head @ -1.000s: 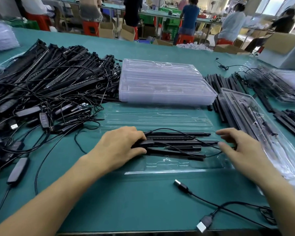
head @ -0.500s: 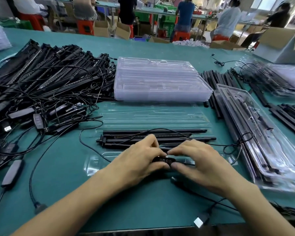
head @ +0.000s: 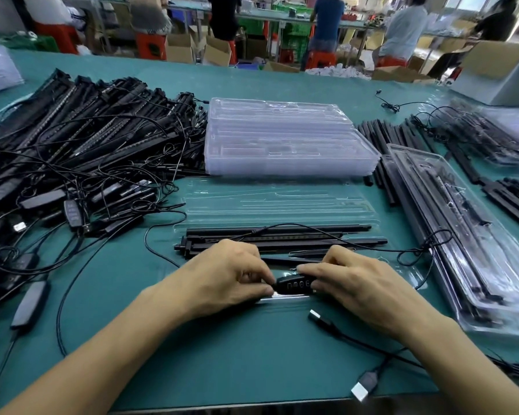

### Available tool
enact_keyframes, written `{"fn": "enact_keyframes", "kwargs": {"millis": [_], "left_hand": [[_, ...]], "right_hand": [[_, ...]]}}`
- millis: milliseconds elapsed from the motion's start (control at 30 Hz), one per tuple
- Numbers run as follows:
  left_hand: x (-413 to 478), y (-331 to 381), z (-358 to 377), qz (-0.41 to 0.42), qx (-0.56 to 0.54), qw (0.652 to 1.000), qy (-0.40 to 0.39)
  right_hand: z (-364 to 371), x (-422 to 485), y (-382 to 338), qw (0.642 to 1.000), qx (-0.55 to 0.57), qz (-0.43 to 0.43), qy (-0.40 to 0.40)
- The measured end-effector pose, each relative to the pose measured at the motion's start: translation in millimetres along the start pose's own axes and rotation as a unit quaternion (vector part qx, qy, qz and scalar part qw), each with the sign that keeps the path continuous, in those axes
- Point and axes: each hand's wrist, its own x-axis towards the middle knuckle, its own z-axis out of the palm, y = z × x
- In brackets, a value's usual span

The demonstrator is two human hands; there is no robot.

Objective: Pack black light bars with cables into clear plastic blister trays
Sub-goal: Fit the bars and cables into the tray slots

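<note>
An open clear blister tray (head: 279, 205) lies flat in front of me on the green table. Several black light bars (head: 282, 239) lie across its near half with a thin cable looping over them. My left hand (head: 225, 277) and my right hand (head: 354, 283) meet at the tray's front edge. Both pinch a small black inline controller (head: 294, 284) with a row of buttons, one hand at each end, holding it down on the tray. A USB plug (head: 315, 315) lies just below my right hand, and a second USB plug (head: 362, 388) lies near the table edge.
A big tangled heap of loose light bars and cables (head: 81, 157) fills the left. A stack of clear trays (head: 285, 139) stands behind the open one. Packed trays (head: 474, 235) and more black bars (head: 381, 139) lie on the right. People work at far tables.
A second ago my hands were apart at the ends of the light bars. They came together at the tray's front edge on the controller and have stayed there since.
</note>
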Motion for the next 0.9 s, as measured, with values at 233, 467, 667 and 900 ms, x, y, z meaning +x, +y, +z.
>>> {"fn": "enact_keyframes", "kwargs": {"millis": [233, 467, 667, 900], "left_hand": [[1.6, 3.2, 1.2, -0.014, 0.084, 0.996, -0.036], [-1.9, 4.7, 5.7, 0.012, 0.136, 0.991, 0.008], [-1.7, 8.4, 9.0, 0.04, 0.184, 0.982, 0.031], [6.8, 8.8, 11.1, -0.086, 0.102, 0.991, 0.009]], "right_hand": [[-3.2, 4.1, 8.1, 0.996, 0.086, -0.024, -0.004], [-0.4, 9.6, 11.9, 0.998, 0.061, -0.032, -0.013], [5.1, 3.3, 13.7, 0.998, 0.061, -0.012, 0.007], [0.0, 0.6, 25.7, 0.987, 0.146, 0.05, 0.035]]}}
